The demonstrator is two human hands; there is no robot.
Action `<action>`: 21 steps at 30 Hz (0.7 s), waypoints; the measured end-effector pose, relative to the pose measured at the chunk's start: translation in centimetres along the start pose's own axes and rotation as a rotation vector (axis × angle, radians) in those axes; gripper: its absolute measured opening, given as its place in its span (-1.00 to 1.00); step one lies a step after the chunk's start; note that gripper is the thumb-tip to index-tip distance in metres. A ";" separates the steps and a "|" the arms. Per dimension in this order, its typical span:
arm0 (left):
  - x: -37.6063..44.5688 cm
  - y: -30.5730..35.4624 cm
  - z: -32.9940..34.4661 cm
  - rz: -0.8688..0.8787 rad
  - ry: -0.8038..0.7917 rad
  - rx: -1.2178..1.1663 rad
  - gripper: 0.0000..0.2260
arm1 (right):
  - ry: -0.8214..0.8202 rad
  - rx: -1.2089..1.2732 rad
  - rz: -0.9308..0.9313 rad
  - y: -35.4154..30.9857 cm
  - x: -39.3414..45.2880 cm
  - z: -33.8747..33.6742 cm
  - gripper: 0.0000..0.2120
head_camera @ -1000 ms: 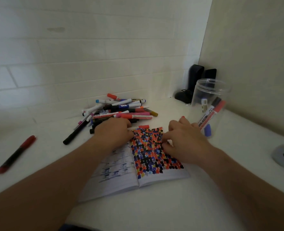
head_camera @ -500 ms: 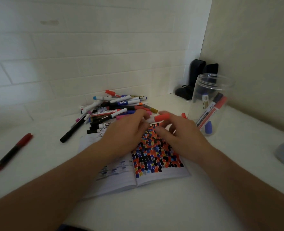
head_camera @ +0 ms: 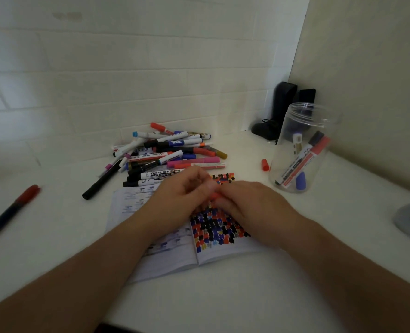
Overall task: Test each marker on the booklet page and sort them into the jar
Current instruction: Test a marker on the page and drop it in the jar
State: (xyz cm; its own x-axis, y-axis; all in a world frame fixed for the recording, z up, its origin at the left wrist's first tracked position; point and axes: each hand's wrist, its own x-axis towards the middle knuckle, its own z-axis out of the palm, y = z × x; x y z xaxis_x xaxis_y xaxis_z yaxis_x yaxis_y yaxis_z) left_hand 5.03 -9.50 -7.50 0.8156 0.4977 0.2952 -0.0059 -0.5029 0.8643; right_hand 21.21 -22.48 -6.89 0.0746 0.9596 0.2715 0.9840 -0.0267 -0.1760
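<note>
Right now both hands meet over the booklet (head_camera: 165, 255) — left hand (head_camera: 182, 195) and right hand (head_camera: 249, 207) pinch an orange marker (head_camera: 215, 195) between them.

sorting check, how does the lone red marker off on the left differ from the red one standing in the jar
The lone red marker lies flat on the table, well apart from the pile; the jar's red marker leans upright inside the clear jar beside other markers. The lone one has a dark barrel; the jar's has a white printed barrel. Both are capped in red, and neither hand touches them.
</note>
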 end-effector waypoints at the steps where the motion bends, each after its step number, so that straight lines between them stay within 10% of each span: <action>1: 0.0 -0.2 0.2 0.013 -0.016 0.101 -0.87 | 0.001 -0.012 -0.012 0.1 -0.1 0.1 -0.66; 9: 0.2 -0.6 -0.1 0.023 -0.051 0.234 -0.87 | -0.014 -0.138 0.017 0.0 -0.4 -0.8 -0.63; 13: 0.2 -0.6 0.2 0.039 -0.058 0.267 -0.90 | -0.018 0.103 0.330 0.2 -0.6 -2.5 -0.53; 17: 0.1 -0.5 0.6 0.130 -0.141 0.497 -0.84 | 0.252 1.128 0.577 3.0 -1.5 -5.2 -0.90; 21: 0.3 -0.7 0.7 0.165 -0.175 0.573 -0.85 | 0.190 1.917 0.252 5.1 -2.6 -8.0 -0.44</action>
State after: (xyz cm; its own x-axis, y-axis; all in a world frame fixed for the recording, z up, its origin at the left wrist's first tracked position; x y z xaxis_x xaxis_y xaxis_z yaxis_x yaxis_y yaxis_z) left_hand 5.69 -9.48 -8.24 0.9133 0.2823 0.2936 0.1318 -0.8869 0.4427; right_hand 27.32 -27.35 -0.97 0.3069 0.9416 0.1384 -0.4953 0.2822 -0.8216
